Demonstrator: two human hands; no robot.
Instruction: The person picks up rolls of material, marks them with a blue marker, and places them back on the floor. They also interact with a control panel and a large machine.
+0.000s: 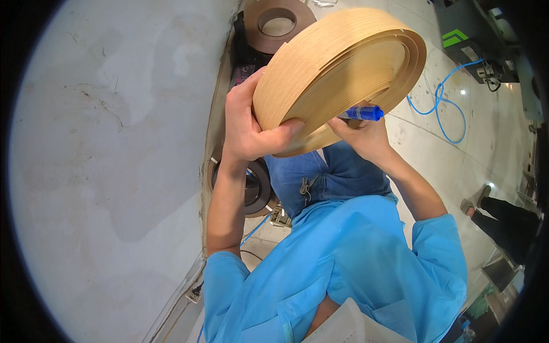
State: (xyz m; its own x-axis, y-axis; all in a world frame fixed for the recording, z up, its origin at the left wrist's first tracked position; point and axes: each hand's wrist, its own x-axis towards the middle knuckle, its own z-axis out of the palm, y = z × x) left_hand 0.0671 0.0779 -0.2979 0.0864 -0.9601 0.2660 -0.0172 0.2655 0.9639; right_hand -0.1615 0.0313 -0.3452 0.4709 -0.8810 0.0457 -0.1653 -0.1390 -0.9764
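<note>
A coil of light wood-grain edge banding (329, 51) is held up in front of me, tilted so that its inner turns show. My left hand (251, 123) grips its left side, thumb over the lower edge and fingers behind the outer face. At the coil's lower right, my right hand (369, 136) is closed around a blue marker (365, 112), whose blue end points right. The marker's other end is hidden by the hand and the coil. Some of the right fingers are out of sight behind the banding.
A pale wall (114, 143) runs along my left. Against it stand a brown coil (253, 33) and a dark coil (264, 186). To the right, a blue hose (439, 106) loops over the tiled floor near a dark machine (466, 54). Another person's legs (503, 226) show at far right.
</note>
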